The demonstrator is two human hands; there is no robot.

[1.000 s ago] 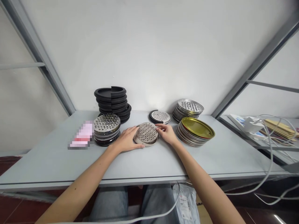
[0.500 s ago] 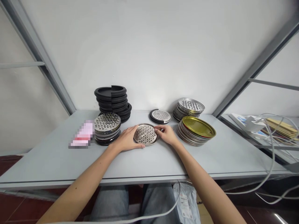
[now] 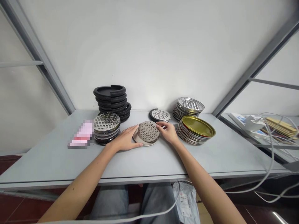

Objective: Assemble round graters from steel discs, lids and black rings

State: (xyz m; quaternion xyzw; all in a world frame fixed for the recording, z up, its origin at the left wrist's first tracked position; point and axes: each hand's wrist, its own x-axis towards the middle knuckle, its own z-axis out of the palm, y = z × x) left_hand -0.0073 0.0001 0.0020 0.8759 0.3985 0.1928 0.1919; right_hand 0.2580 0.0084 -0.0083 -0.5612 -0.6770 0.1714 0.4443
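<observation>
A round metal grater disc point(image 3: 149, 131), covered in raised teeth, is tilted up out of a shallow round metal lid point(image 3: 147, 143) on the table. My right hand point(image 3: 167, 132) pinches the disc's right edge between thumb and fingers. On the other side, my left hand point(image 3: 127, 138) curves around the lid's left rim, fingers at the far edge and thumb at the near one. Left of that hand stands a stack of grater discs point(image 3: 106, 126). A stack of metal lids point(image 3: 196, 129), gold inside on top, is close to my right hand.
Black ring-shaped holders point(image 3: 112, 98) are piled at the back left. A grater disc in a black holder point(image 3: 160, 115) lies near the wall. More grater-topped discs point(image 3: 189, 107) are stacked at the back right. A blurred pink item point(image 3: 81, 133) lies left. White cables point(image 3: 272, 149) hang right.
The grater disc has come up from the lid and shifted slightly right with my right hand. My left hand stays at the lid's rim.
</observation>
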